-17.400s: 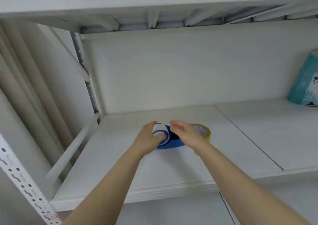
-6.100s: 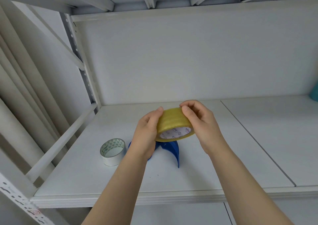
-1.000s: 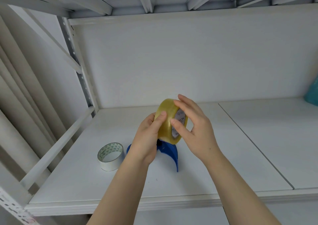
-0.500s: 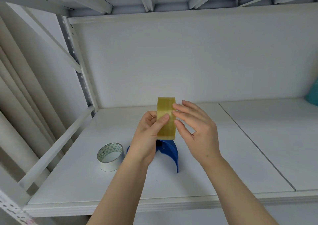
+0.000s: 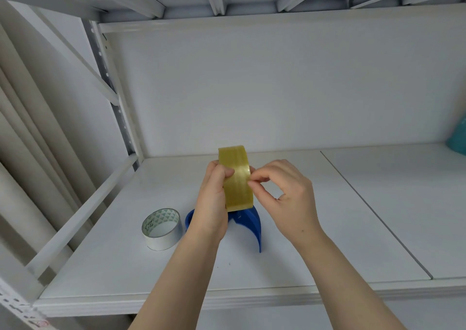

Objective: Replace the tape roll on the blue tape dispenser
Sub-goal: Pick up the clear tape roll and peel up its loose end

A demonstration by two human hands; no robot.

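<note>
Right hand [image 5: 290,198] went from flat fingers to pinching at the yellow roll [image 5: 237,178]; left hand [image 5: 214,198] clamps it edge-on, above the dispenser [image 5: 248,225]; white roll [image 5: 161,229] left of dispenser.

left hand [image 5: 213,198] gripping, right hand [image 5: 287,196] fingers pinching

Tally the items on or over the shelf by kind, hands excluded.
Tape rolls: 2 (yellow roll held by left hand and right hand; white roll on shelf)
Blue dispensers: 1
Teal items, cropped: 1
Total: 4
</note>
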